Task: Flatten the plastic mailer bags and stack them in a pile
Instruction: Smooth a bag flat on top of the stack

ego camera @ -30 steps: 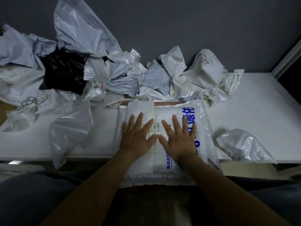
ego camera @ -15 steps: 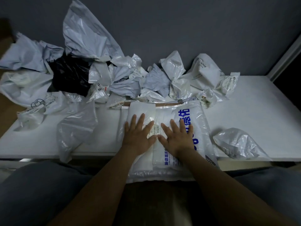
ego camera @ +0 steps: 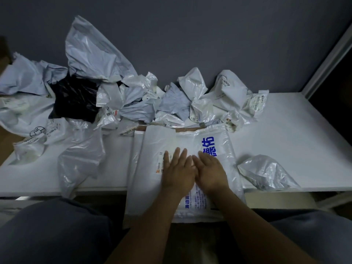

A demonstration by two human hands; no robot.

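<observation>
A flattened white mailer bag (ego camera: 190, 141) with blue lettering lies at lower centre, long axis running up the frame, near end overhanging the white table (ego camera: 285, 134). Left hand (ego camera: 178, 174) and right hand (ego camera: 211, 172) press on it side by side, fingers straight.

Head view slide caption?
Left hand and right hand press white mailer bag flat on table; crumpled bags heaped behind.

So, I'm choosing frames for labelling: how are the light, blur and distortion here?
Head view: dim, bluish light with no hard shadows; soft glare on the creases of the crumpled bags; left hand and right hand slightly smeared at the fingertips; blue print on the flat bag readable; wide-angle stretch makes the post at right lean.
</observation>
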